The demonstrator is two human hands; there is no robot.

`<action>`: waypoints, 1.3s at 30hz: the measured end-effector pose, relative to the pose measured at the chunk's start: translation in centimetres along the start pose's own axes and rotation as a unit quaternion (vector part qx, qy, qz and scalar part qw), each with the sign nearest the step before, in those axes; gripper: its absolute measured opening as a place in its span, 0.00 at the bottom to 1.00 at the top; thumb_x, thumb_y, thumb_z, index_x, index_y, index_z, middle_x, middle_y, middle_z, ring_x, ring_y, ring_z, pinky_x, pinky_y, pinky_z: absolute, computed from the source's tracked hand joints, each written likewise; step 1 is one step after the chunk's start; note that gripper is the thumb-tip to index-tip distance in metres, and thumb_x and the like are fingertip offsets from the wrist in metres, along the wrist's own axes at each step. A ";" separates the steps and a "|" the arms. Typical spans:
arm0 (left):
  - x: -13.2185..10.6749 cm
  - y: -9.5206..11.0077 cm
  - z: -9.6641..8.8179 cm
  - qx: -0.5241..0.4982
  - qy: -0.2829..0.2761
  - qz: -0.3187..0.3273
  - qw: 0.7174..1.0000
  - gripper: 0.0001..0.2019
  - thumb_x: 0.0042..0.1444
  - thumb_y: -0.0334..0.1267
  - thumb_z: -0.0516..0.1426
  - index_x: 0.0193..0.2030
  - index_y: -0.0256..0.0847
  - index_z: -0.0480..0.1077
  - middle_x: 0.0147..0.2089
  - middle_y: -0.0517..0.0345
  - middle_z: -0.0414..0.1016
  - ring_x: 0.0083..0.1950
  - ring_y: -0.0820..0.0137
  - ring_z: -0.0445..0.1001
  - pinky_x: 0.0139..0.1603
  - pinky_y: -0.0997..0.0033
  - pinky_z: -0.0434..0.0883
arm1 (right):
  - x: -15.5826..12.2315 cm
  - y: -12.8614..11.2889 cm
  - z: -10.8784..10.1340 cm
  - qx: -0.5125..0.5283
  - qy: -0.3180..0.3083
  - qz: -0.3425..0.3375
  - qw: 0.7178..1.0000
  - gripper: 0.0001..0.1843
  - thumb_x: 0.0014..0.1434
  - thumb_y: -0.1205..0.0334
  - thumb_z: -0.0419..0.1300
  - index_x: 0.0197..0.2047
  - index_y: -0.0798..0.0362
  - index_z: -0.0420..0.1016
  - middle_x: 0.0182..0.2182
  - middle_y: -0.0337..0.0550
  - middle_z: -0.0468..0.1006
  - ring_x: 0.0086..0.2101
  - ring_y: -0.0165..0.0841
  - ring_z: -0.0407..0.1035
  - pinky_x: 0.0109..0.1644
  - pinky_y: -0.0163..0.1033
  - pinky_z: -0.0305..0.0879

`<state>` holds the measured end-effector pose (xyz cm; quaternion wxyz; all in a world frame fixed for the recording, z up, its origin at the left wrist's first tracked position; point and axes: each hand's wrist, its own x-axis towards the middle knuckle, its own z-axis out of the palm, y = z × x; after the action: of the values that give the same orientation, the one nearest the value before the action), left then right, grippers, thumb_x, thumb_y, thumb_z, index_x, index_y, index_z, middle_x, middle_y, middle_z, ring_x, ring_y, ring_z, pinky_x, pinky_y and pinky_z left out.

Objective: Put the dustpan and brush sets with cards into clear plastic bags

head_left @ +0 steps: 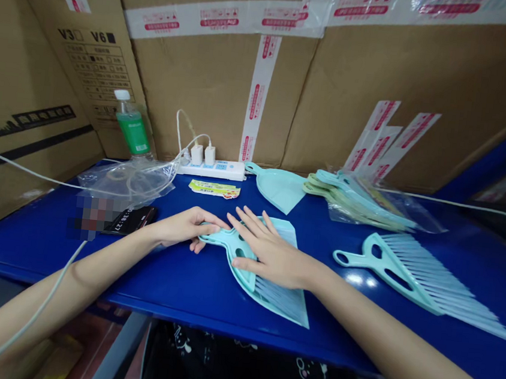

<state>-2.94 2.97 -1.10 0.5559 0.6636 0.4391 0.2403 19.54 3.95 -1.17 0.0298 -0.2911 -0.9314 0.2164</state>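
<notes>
In the middle of the blue table lies a light-blue dustpan [243,284] with a matching hand brush [276,294] resting in it, bristles towards the lower right. My left hand [188,228] is closed round the handle end of the pair, thumb on top. Flat on the brush's body rests my right hand [269,251], its fingers stretched out towards the handles. It covers much of the brush and the pan's middle. Apart from them, to the right, a second light-blue brush [400,274] lies with its bristles pointing right. Behind stands a second dustpan [280,187].
Bagged brushes and dustpans [364,202] lie at the back right. A power strip [219,169] with chargers, a yellow label [214,189], a bottle [133,128], a plastic bag [130,178] and a phone [130,220] are behind and left. Cardboard [210,82] walls the back; a white cable [42,306] crosses my left arm.
</notes>
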 end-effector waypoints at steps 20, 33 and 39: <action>0.1 0.4 -0.3 0.059 -0.010 -0.001 0.998 0.16 0.55 0.45 0.57 0.44 0.35 0.70 0.20 0.68 0.66 0.15 0.81 0.64 0.17 0.82 0.58 | 0.2 -0.3 0.1 -0.016 0.009 -0.004 1.000 0.48 0.59 0.33 0.39 0.70 0.57 0.31 0.68 0.50 0.28 0.65 0.39 0.19 0.66 0.55 0.20; -1.2 2.2 -0.8 0.226 -0.036 0.027 0.973 0.10 0.57 0.43 0.51 0.35 0.38 0.64 0.29 0.64 0.63 0.28 0.77 0.61 0.29 0.76 0.64 | 0.2 2.0 -0.8 -0.126 0.096 -0.004 0.987 0.35 0.63 0.42 0.43 0.66 0.55 0.55 0.65 0.53 0.52 0.65 0.44 0.36 0.65 0.61 0.34; -1.1 2.4 -0.8 0.316 0.001 0.038 0.948 0.14 0.58 0.46 0.49 0.27 0.38 0.64 0.24 0.65 0.63 0.27 0.75 0.61 0.29 0.75 0.61 | 0.1 2.9 -1.6 -0.216 0.134 0.024 0.967 0.27 0.65 0.51 0.47 0.60 0.58 0.65 0.58 0.56 0.67 0.59 0.47 0.57 0.62 0.59 0.50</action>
<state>-3.36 2.42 1.58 0.3084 0.8210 0.4676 0.1107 21.24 6.77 -1.00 0.0857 -0.3393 -0.9363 -0.0302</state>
